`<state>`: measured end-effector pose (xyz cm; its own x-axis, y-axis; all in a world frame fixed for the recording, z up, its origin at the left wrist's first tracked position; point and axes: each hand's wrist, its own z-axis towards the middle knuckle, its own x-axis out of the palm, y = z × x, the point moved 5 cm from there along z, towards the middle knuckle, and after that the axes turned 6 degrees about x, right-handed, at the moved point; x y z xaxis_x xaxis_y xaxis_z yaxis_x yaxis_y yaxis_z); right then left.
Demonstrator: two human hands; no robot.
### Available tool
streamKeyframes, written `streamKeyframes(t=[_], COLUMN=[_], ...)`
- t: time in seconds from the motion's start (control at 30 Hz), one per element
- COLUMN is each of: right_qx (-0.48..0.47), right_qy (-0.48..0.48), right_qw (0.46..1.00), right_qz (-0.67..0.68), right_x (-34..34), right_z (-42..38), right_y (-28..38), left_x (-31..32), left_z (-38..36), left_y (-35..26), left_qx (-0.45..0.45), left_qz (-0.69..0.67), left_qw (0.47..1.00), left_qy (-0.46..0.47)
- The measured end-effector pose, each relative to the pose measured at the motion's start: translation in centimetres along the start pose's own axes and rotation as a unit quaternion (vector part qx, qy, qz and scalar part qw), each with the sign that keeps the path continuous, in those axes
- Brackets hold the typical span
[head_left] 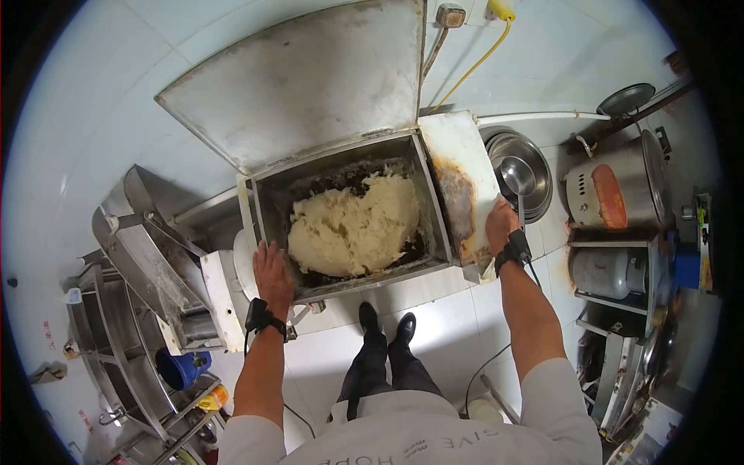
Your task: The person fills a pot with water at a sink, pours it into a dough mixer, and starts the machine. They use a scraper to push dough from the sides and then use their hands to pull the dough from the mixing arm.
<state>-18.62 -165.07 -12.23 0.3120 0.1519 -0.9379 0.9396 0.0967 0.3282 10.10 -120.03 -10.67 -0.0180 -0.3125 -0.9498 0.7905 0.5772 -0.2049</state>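
My left hand [272,273] rests with its fingers spread at the front left corner of a metal mixer trough [349,288]. Pale, lumpy dough [356,225] lies inside the trough, with loose floury bits around it. The trough's metal lid [294,85] stands raised at the back. On the right, my right hand [502,226] is at the outer edge of the rust-stained white housing [459,186]. Its fingers are curled close together against that edge, and what they touch is partly hidden.
Stacked metal bowls [535,167] with a ladle sit right of the housing. Farther right are a large steel pot [620,186] and a gas cylinder [608,273] on a shelf. Another metal machine [147,256] and a blue bucket [182,368] stand at the left.
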Motion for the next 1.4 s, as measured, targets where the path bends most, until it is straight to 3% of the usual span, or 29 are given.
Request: streamKeyframes(t=[1.17,1.4], right_qx=[-0.004,0.009], right_qy=[-0.047,-0.01], right_qw=[0.999,1.0], right_qz=[-0.013,-0.006], right_x=[1.0,0.6], right_z=[0.6,0.5], right_y=[-0.4,0.0], left_x=[-0.4,-0.4], left_z=[0.5,0.6], left_y=[0.1,0.0], left_qx=[-0.021,-0.007], left_qz=[-0.029,-0.02], left_qw=[0.999,1.0], left_qy=[0.025,0.018])
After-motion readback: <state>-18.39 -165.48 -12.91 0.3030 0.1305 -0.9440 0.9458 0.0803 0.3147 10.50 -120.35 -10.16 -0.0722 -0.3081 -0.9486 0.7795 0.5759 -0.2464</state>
